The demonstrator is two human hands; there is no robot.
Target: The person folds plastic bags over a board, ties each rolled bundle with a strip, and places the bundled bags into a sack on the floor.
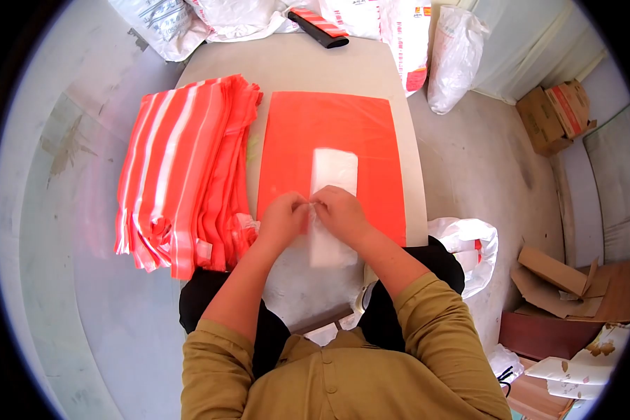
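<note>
A flat red sheet (332,126) lies on the pale table (357,63). Over its lower part is a folded white plastic piece (336,168), whose lower end reaches past the sheet's near edge and looks blurred. My left hand (283,217) and my right hand (337,210) meet at the left edge of this white piece, fingertips pinched together on its thin plastic. To the left of the sheet rests a thick stack of red-and-white striped bags (182,161), not touched by either hand.
A striped roll with a black side (318,29) lies at the table's far edge, near white sacks (458,59). Cardboard boxes (549,119) stand on the floor at right, and an open carton (574,287) lies nearer. A white bag (486,252) hangs beside my right knee.
</note>
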